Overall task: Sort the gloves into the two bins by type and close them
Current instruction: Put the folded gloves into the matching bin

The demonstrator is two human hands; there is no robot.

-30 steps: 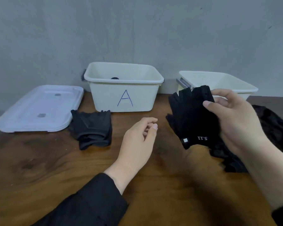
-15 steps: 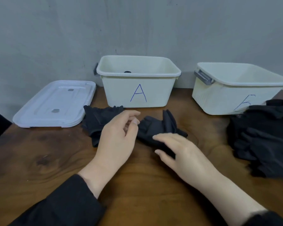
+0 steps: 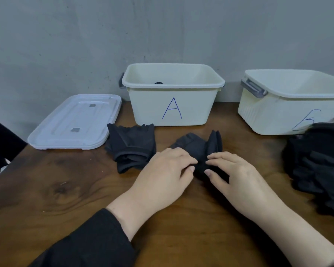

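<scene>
A black fingerless glove (image 3: 200, 146) lies bunched on the wooden table in front of bin A (image 3: 147, 112), a white tub marked with a blue A. My left hand (image 3: 166, 176) and my right hand (image 3: 235, 176) meet over its near end. Both pinch the fabric with curled fingertips, and the far part of the glove stands up in folds. Bin B (image 3: 268, 116), a second white tub, is at the right and open. A small dark item (image 3: 158, 82) shows inside bin A.
A folded black glove (image 3: 131, 147) lies left of my hands. A pile of black gloves (image 3: 320, 162) covers the table's right side, in front of bin B. A white lid (image 3: 73, 122) lies flat at the left. A grey wall stands behind the bins.
My right hand brought the glove down from the air onto the table in front of bin A. Both hands have closed in on its near end. The view shifted left.
</scene>
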